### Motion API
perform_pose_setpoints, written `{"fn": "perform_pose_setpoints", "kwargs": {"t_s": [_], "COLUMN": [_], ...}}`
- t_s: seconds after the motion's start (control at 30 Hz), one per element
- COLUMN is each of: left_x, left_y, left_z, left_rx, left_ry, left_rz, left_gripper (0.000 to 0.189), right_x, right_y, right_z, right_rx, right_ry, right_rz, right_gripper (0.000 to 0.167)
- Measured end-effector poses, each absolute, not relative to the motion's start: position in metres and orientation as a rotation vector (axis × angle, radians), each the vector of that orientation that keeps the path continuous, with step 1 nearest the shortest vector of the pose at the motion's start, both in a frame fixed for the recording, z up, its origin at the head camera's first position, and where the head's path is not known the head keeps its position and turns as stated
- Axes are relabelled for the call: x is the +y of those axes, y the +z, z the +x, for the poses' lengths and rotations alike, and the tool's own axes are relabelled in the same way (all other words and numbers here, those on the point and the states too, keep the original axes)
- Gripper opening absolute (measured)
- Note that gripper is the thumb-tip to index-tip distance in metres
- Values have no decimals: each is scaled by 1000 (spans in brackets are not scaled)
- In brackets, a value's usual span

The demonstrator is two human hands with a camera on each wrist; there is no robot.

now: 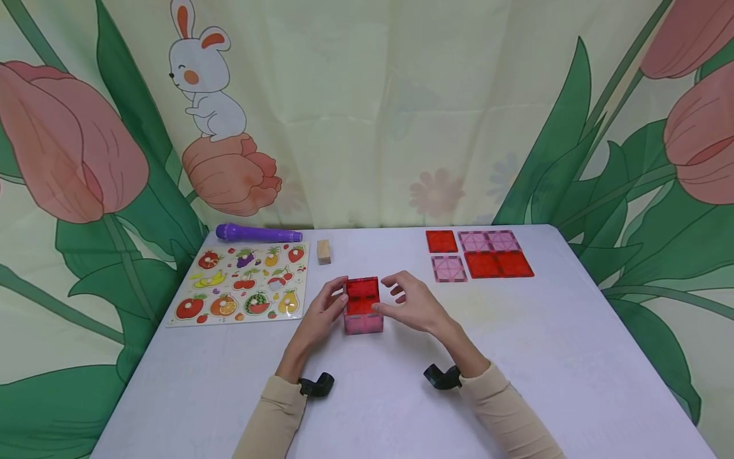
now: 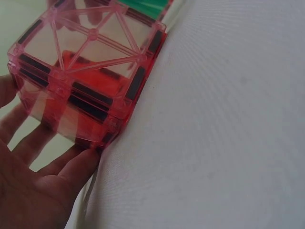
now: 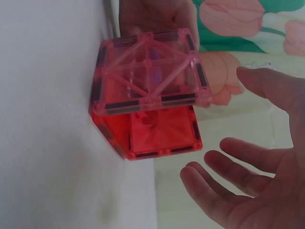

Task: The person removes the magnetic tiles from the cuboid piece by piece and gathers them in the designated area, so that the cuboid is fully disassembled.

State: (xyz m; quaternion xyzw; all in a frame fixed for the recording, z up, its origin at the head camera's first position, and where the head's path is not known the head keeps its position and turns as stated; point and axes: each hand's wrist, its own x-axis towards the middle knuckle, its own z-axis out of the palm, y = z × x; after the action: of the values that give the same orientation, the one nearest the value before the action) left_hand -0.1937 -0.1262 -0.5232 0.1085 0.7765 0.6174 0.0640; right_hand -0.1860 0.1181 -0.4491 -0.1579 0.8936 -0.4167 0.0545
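An upright box of see-through magnetic tiles (image 1: 363,306) stands on the table between both hands. Its front wall is a pink tile (image 2: 90,43) with crossing ribs, and red tiles (image 3: 164,131) form other sides. The right side gapes in the right wrist view. Along the left wall lie the fingers of my left hand (image 1: 321,315), the thumb near the upper edge; in the left wrist view these fingers extend fairly straight against the wall. To the right, my right hand (image 1: 418,306) holds its thumb and fingers spread apart, with nothing between them.
Loose red tiles (image 1: 499,264) and pink tiles (image 1: 449,269) lie flat at the back right. A fruit-picture board (image 1: 241,284) rests at the left, with a purple toy microphone (image 1: 258,234) behind it. Beside that stands a small wooden block (image 1: 323,252). Behind the table hangs a printed curtain (image 1: 355,127).
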Motion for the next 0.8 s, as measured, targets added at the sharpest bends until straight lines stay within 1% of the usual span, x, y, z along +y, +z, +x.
{"fn": "perform_pose_setpoints", "kwargs": {"t_s": [0.1,0.17,0.43,0.63,0.7,0.8], "left_x": [-127,-127,-127,-127,-127,-128], "left_y": [-523,-522,-522,-522,-522,-521], "left_z": [-194,-194,-194,-194,-195,-195], "left_rx": [2336,2328,2319,2313,2310,2305], "left_ry": [1864,1868,1876,1878,1882,1885], "left_rz": [330,332,323,307,307,305], "left_gripper": [56,56,55,54,54,54], "right_x": [114,111,105,103,103,104], "right_y": [-452,-455,-458,-462,-463,-462], "right_z": [-184,-183,-181,-181,-182,-182], "right_rx": [2701,2696,2616,2641,2655,2664], "right_ry": [-1225,-1205,-1177,-1091,-1067,-1055], "right_rz": [-511,-536,-600,-680,-709,-722], "right_gripper": [63,61,44,20,16,14]}}
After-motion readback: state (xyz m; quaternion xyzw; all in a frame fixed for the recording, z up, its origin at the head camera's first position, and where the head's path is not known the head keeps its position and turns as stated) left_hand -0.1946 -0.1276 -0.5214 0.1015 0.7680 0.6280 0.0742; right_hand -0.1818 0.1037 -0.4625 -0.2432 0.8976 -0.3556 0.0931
